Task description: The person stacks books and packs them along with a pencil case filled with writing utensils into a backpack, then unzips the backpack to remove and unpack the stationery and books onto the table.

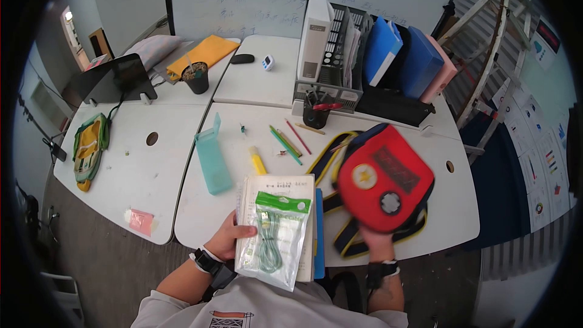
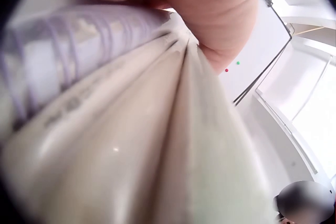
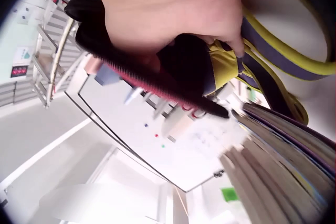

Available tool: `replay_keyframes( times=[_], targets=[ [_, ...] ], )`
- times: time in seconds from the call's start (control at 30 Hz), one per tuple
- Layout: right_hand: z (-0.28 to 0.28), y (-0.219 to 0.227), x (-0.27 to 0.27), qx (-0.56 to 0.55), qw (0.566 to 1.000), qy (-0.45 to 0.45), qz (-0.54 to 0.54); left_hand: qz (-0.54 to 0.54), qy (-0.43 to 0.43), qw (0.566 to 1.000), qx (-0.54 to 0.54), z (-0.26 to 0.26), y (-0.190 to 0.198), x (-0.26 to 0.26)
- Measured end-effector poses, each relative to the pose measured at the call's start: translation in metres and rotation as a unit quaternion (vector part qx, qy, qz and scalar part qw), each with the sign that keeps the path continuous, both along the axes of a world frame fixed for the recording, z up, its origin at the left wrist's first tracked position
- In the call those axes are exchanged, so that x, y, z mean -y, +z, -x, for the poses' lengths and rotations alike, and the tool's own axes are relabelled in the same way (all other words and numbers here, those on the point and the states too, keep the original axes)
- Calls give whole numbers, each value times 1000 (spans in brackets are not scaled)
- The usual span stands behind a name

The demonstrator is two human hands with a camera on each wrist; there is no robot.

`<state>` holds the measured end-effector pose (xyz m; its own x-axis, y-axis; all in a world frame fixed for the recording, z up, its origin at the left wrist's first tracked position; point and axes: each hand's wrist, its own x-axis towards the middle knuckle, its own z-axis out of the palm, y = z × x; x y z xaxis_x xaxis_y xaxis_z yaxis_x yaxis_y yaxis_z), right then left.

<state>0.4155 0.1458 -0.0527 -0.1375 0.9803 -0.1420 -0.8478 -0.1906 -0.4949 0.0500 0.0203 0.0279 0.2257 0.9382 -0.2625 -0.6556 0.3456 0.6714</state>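
Observation:
My left hand (image 1: 234,235) holds a stack of books (image 1: 248,189) at its left edge, thumb on top. On the stack lies a clear packet (image 1: 285,255) with a green header and a coiled cable inside. The left wrist view shows the book ends (image 2: 142,145) close up, beneath the curled fingers. My right hand (image 1: 378,240) grips the near edge of a red backpack (image 1: 388,176) with navy and yellow straps. In the right wrist view the fingers are partly hidden by the bag's zippered edge (image 3: 142,79). The bag looks slightly blurred.
Colored pencils (image 1: 285,144), a yellow highlighter (image 1: 257,161) and a teal pencil case (image 1: 212,161) lie beyond the books. Further back stand a pen holder (image 1: 316,112) and a file rack (image 1: 328,79) with folders. A green and yellow pouch (image 1: 91,146) lies far left.

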Motion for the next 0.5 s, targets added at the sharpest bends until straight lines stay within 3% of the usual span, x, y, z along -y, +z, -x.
replay_keyframes(
  times=[0.03, 0.07, 0.1, 0.13, 0.2, 0.27, 0.33, 0.4, 0.43, 0.5],
  targets=[
    [-8, 14, -13, -67, 997, -29, 2, 8, 13, 1000, -2, 4, 2, 2],
    [-21, 11, -26, -33, 995, 1, -96, 14, 25, 1000, -4, 8, 3, 4],
    [-31, 3, -41, 9, 986, -163, -19, 17, 32, 999, -22, 14, -2, 5],
    [-56, -27, -56, 123, 966, -227, -21, 18, 34, 999, -21, 17, -4, 6],
    [-56, -10, -37, 292, 893, -340, 34, 6, 63, 995, -72, 20, -7, 5],
    [-7, 35, 2, 328, 920, -214, -12, 9, 75, 991, -110, 22, -19, 7],
    [47, 63, 38, 357, 932, 57, 15, 14, 80, 986, -149, 21, -26, 7],
    [87, 77, 67, 415, 864, 286, 12, 31, 86, 983, -159, 18, -29, 7],
    [99, 74, 72, 414, 865, 284, 16, 33, 82, 983, -160, 17, -33, 7],
    [117, 71, 74, 595, 738, 290, -127, 42, 83, 970, -224, 16, -42, 6]
  ],
)
